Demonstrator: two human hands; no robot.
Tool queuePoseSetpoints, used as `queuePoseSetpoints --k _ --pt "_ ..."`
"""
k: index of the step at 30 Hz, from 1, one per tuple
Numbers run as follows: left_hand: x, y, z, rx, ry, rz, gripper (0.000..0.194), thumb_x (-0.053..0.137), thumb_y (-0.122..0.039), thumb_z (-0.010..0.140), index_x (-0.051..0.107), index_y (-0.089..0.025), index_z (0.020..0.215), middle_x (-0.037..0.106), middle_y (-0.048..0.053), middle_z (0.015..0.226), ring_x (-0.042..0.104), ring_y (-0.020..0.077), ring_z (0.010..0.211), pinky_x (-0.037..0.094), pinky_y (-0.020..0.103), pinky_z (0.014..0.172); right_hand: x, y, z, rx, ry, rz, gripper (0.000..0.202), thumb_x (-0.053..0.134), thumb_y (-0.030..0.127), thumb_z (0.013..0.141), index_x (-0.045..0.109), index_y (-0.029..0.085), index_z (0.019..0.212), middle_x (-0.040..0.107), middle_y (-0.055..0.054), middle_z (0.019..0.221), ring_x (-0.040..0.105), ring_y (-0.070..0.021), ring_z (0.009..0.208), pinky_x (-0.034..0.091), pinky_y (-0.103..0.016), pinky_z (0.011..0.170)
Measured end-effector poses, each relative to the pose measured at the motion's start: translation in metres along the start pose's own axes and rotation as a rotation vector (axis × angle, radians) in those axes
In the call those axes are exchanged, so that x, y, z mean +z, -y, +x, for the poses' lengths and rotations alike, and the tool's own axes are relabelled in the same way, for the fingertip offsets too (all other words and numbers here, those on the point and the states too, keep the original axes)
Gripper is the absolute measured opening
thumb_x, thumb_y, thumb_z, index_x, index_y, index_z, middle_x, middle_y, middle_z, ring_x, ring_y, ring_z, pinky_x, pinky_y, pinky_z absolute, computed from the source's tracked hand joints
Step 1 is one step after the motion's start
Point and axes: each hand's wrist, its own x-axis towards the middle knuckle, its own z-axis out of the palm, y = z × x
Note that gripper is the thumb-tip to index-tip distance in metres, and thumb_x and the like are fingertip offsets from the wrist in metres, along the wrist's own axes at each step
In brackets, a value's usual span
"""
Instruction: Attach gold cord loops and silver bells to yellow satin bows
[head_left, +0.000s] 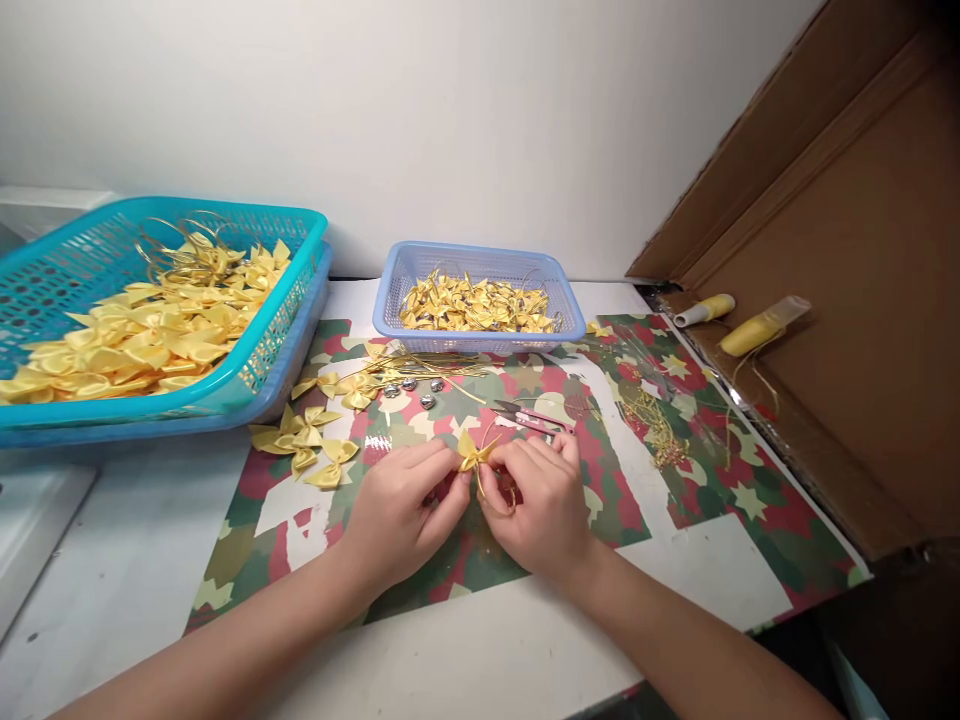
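Note:
Between my two hands is a yellow ribbon bow (474,454) with a loop of gold cord (501,500) hanging below it. My left hand (409,505) pinches the bow's left side between thumb and fingers. On the other side my right hand (538,500) has its fingers closed on the bow and cord. Small scissors (534,418) lie just beyond my right hand. Several loose yellow bows (330,465) rest to the left, near silver bells (427,401) and a bundle of gold cords (442,366).
A teal basket (300,290) heaped with yellow bows stands at the left. Behind the hands, a blue basket (574,315) holds bows with cords. Cord scraps (660,430) lie at the right, by a cardboard wall (832,250) with two yellow-filled tubes (757,328).

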Motion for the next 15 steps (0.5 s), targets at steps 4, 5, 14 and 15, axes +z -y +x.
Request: queuePoseSetpoints --k 4,5,14,15 --pt "0.001 0.000 0.001 0.039 0.022 0.037 0.029 0.043 -0.016 0.090 0.041 -0.020 0.061 0.038 -0.003 0.057 0.037 0.0126 0.053 0.030 0.025 0.052 -0.001 0.000 0.000 0.040 0.063 0.053 0.025 0.051 0.015 0.080 0.040 0.018 0.058 0.049 0.006 0.050 0.037 -0.0090 0.049 0.023 -0.031 0.065" --pt "0.000 0.000 0.001 0.041 0.028 0.053 0.030 0.043 -0.016 0.090 0.041 -0.020 0.061 0.038 -0.003 0.056 0.037 0.0126 0.053 0.030 0.025 0.052 0.000 0.000 0.000 0.049 0.081 0.068 0.026 0.051 0.015 0.080 0.039 0.018 0.057 0.047 0.006 0.049 0.037 -0.0087 0.048 0.023 -0.031 0.065" --pt "-0.010 0.006 0.008 0.234 0.004 0.355 0.025 0.049 -0.029 0.088 0.050 -0.020 0.064 0.053 0.000 0.059 0.045 0.0150 0.055 0.033 0.028 0.056 0.000 -0.006 0.001 -0.060 0.185 0.078 0.024 0.046 0.014 0.079 0.037 0.018 0.057 0.043 0.006 0.051 0.035 -0.0093 0.052 0.021 -0.030 0.064" --pt "-0.012 0.007 0.010 0.251 0.025 0.369 0.024 0.049 -0.029 0.087 0.051 -0.019 0.066 0.054 0.000 0.059 0.046 0.0152 0.055 0.033 0.028 0.056 0.000 -0.007 0.001 -0.079 0.198 0.070 0.023 0.045 0.013 0.079 0.037 0.018 0.058 0.043 0.006 0.052 0.035 -0.0095 0.053 0.021 -0.030 0.064"
